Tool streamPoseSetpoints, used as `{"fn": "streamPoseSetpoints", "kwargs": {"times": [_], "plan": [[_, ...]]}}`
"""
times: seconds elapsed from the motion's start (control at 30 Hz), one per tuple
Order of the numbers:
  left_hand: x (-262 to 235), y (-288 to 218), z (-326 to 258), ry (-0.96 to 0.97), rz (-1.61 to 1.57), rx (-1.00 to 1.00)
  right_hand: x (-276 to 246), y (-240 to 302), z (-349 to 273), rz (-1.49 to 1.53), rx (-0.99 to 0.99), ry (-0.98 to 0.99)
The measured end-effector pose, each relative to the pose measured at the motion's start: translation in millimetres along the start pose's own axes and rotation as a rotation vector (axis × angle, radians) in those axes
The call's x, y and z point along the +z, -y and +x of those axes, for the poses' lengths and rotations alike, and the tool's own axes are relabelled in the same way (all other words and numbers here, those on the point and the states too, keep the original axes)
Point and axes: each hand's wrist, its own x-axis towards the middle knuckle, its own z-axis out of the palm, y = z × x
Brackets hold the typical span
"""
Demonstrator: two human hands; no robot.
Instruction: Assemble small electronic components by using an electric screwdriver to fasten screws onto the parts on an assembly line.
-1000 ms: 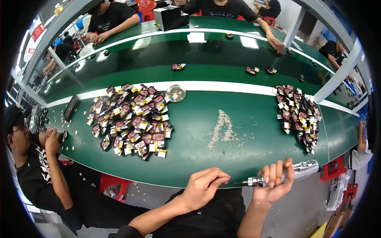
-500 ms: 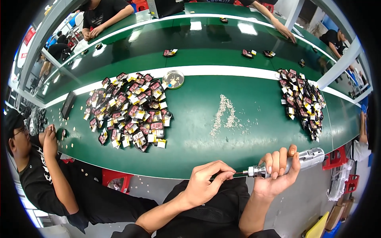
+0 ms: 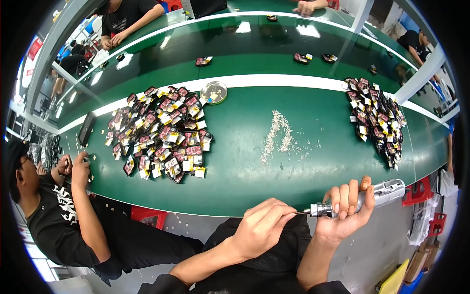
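Observation:
My right hand point(image 3: 344, 208) grips a grey electric screwdriver point(image 3: 382, 193) held sideways below the near edge of the green table point(image 3: 245, 181). My left hand point(image 3: 262, 227) pinches the screwdriver's thin tip between thumb and fingers. Whether a screw sits at the tip is too small to tell. A scatter of tiny silver screws point(image 3: 282, 137) lies on the table ahead of my hands. A large pile of small dark red parts with yellow tags point(image 3: 161, 132) lies to the left, and a second pile point(image 3: 374, 117) at the right.
A round clear dish point(image 3: 213, 92) stands behind the left pile. A person in a black shirt point(image 3: 63, 206) sits at my left with hands at the table edge. Other people work across a far belt point(image 3: 254, 44) carrying a few parts. Red stools stand on the floor.
The view has tipped down and the table has shifted up in the picture. Both hands stay together on the screwdriver, with the left fingers still at its tip.

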Motion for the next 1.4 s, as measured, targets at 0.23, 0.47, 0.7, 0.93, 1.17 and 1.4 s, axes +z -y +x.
{"fn": "streamPoseSetpoints", "kwargs": {"times": [0.23,0.47,0.7,0.93,1.17,1.4], "plan": [[6,1,3,0.058,-0.069,-0.067,-8,4,3,-0.008,0.001,-0.014],[5,1,21,0.11,0.085,0.034,-13,6,12,0.067,-0.002,-0.103],[-108,109,172,-0.02,0.755,-0.007,-37,5,15,0.06,0.029,-0.181],[-181,226,252,0.141,1.354,-0.488,-51,6,9,0.008,0.088,-0.004],[-192,218,250,0.246,1.123,-0.177,-55,6,11,0.034,0.196,0.081],[-76,43,118,0.478,0.696,0.154,-68,11,14,0.1,0.233,0.129]]}}
